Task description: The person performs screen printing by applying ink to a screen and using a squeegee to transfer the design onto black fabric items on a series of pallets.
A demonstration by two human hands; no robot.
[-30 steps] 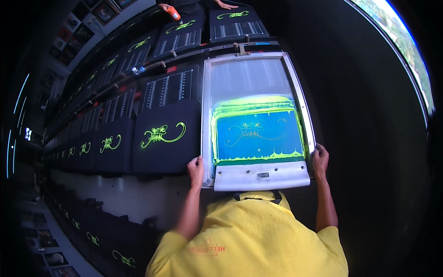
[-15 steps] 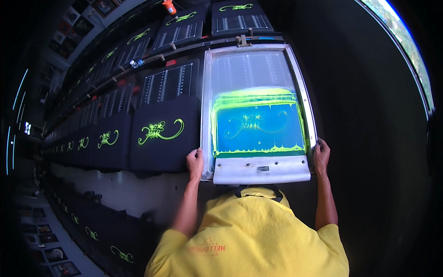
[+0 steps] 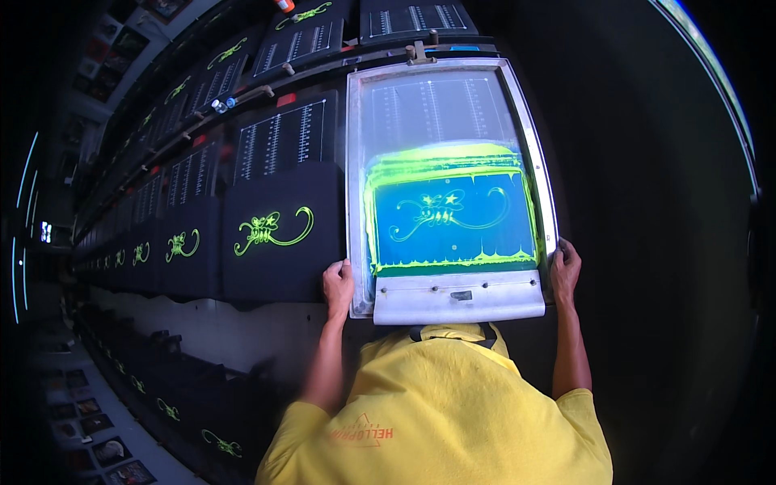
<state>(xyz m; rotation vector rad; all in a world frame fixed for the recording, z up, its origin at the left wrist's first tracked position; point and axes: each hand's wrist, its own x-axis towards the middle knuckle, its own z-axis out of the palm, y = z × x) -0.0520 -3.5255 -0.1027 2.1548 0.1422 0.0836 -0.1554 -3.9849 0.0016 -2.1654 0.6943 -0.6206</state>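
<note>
Both of my hands grip a metal-framed printing screen (image 3: pixel 353 186) by its near side edges. My left hand (image 3: pixel 338 288) is closed on the left rail by the near corner. Opposite it, my right hand (image 3: pixel 565 271) wraps the right rail. Blue stencil (image 3: pixel 453 234) fills the lower mesh, bordered by neon yellow-green ink (image 3: pixel 444 153) that lies thickest along the far side. A scrolling design with stars shows in the stencil. Across the near end runs a pale metal flap (image 3: pixel 459 299). Ruled markings on the board beneath show through the clear far mesh.
Dark fabric pieces with neon scroll prints (image 3: pixel 273 228) lie on boards in a row to the left. A rail (image 3: pixel 242 101) with pegs runs behind, carrying a small bottle (image 3: pixel 218 106). An orange-topped container (image 3: pixel 284 6) stands at the far edge. More printed pieces (image 3: pixel 221 442) lie lower left.
The view has shifted slightly, so the boards and rail sit a little higher and further left. The design in the stencil looks brighter. Both hands keep their hold on the frame.
</note>
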